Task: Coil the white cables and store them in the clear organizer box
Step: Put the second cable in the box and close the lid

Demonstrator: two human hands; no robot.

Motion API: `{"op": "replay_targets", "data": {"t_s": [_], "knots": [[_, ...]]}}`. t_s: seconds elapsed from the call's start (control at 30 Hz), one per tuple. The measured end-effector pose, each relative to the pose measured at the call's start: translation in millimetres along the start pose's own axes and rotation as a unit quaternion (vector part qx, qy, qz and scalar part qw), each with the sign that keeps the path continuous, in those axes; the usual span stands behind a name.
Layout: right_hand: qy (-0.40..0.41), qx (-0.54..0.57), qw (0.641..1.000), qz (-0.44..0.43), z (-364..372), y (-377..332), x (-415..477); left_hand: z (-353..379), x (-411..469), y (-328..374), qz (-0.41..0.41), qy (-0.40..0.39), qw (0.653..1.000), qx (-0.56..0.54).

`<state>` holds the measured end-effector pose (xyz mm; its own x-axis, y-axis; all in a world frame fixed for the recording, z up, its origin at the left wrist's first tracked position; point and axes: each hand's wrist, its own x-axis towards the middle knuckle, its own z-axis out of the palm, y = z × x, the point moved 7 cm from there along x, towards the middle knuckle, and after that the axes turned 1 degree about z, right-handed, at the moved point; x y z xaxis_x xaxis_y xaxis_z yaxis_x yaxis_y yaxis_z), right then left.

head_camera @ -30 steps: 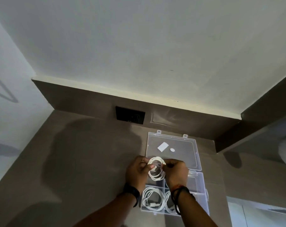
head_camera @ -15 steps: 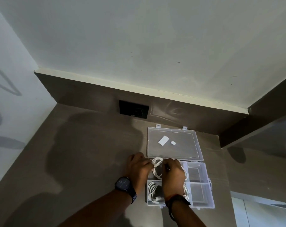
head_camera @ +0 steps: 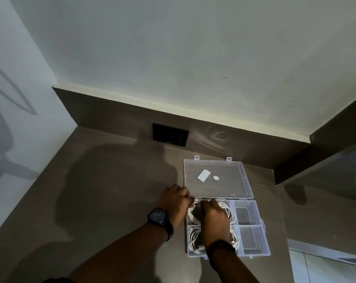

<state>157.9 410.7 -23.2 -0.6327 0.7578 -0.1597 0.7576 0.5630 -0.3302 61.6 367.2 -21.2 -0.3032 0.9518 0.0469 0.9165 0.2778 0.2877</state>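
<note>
Right hand (head_camera: 214,220) pressing a coiled white cable (head_camera: 227,211) into the far-left compartment of the clear organizer box (head_camera: 252,240), fingers curled over it, left hand (head_camera: 176,202) just beside at the rim, grip unclear.

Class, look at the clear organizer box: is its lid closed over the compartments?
No, the lid lies flat and open behind the clear organizer box, leaving its compartments uncovered.

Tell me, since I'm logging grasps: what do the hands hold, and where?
Both the left hand and right hand press on a coiled white cable in the organizer box; the exact grip is hidden.
</note>
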Motion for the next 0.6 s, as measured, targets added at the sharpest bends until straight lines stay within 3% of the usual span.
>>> {"op": "replay_targets", "data": {"t_s": [0.17, 0.4, 0.6], "knots": [[0.003, -0.149, 0.989, -0.008, 1, 2, 0, 3, 2, 9, 0.044, 0.022, 0.998, 0.050], [-0.012, -0.104, 0.994, 0.028, 10, 9, 10, 7, -3, 21, 0.101, -0.030, 0.992, 0.066], [-0.007, -0.083, 0.994, 0.063, 7, 10, 16, 9, 0, 21, 0.096, -0.049, 0.992, 0.071]]}}
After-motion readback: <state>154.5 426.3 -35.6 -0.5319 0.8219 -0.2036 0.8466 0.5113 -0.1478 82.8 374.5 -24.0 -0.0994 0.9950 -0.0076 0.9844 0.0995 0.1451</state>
